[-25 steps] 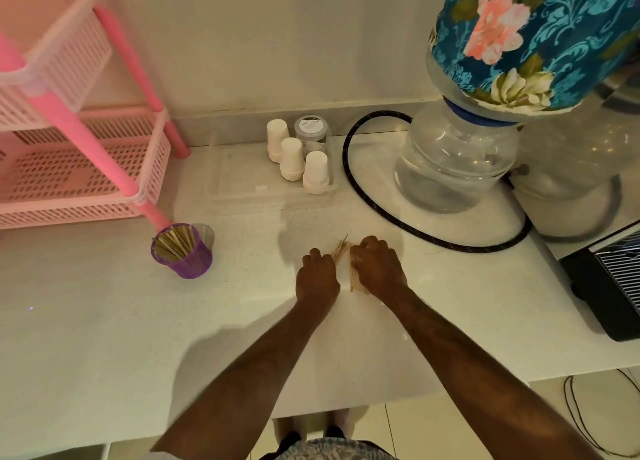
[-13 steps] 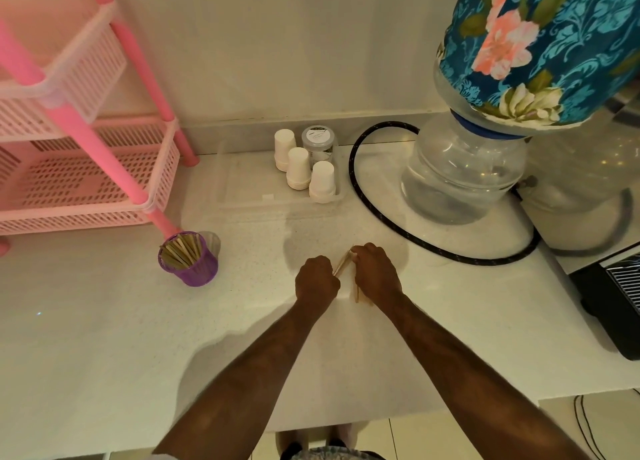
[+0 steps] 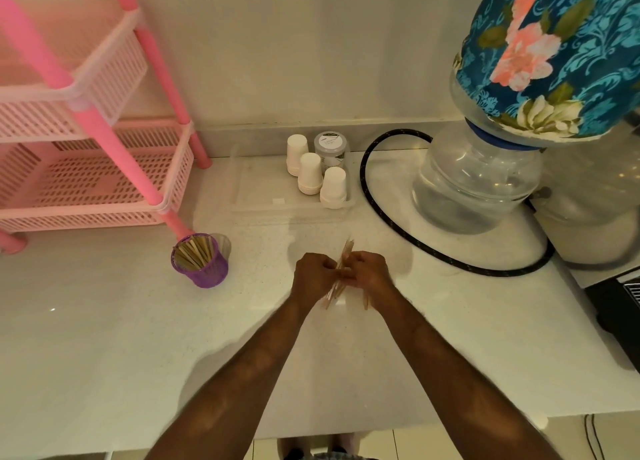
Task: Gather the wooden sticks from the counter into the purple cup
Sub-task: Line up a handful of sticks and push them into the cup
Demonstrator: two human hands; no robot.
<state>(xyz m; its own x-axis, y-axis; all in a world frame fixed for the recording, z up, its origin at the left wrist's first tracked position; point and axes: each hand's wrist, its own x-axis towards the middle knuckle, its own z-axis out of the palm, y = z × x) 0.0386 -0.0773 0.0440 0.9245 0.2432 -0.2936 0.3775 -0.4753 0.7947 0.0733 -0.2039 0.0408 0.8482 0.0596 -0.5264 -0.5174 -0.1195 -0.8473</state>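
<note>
A small bundle of thin wooden sticks [image 3: 345, 251] is held between my two hands over the middle of the white counter [image 3: 104, 338]. My left hand [image 3: 313, 274] pinches the bundle from the left with curled fingers. My right hand [image 3: 369, 273] grips it from the right, and stick ends poke out above and below the fingers. The purple cup [image 3: 202, 267] stands to the left, by the pink rack's foot, and holds several sticks upright.
A pink plastic rack [image 3: 86, 168] fills the left. A clear tray [image 3: 263, 200] with white paper cups [image 3: 310, 174] and a jar sits at the back. A black hose [image 3: 381, 213] loops round a water bottle base [image 3: 478, 182]; a black appliance [image 3: 620, 307] sits right.
My hands have closed together and lifted the sticks off the counter into a bundle; before, they were gathering them flat on the surface.
</note>
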